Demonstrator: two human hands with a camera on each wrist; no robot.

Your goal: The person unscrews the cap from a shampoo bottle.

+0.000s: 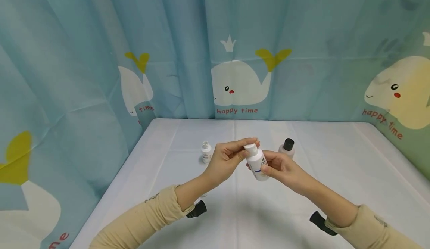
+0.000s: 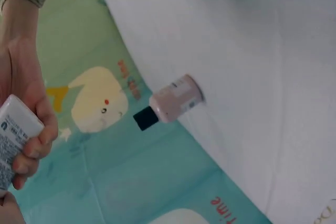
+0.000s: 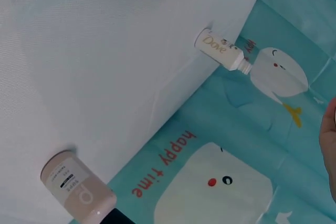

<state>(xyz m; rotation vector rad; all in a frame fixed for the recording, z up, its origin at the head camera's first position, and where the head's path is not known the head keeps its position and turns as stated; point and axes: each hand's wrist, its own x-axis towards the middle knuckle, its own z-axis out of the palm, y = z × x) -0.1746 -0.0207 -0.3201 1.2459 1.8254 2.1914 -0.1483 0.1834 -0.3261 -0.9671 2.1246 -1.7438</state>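
Observation:
My right hand [image 1: 285, 168] holds a small white bottle [image 1: 258, 165] by its body above the table, tilted with its top toward the left. At the top of this bottle, my left hand [image 1: 225, 159] pinches the white cap [image 1: 251, 149] between thumb and fingers. The cap sits at the bottle's neck; whether it is screwed tight cannot be seen. In the left wrist view, fingers wrap round the white bottle [image 2: 18, 129], its printed back label showing.
An uncapped white Dove bottle [image 3: 218, 50] stands left of the hands. A pinkish bottle [image 2: 176, 98] with a black cap [image 1: 289, 144] stands behind the right hand. A small whitish thing [image 1: 203, 195] lies mostly hidden under the left forearm. Curtains [image 1: 188, 55] surround the white table [image 1: 302, 204].

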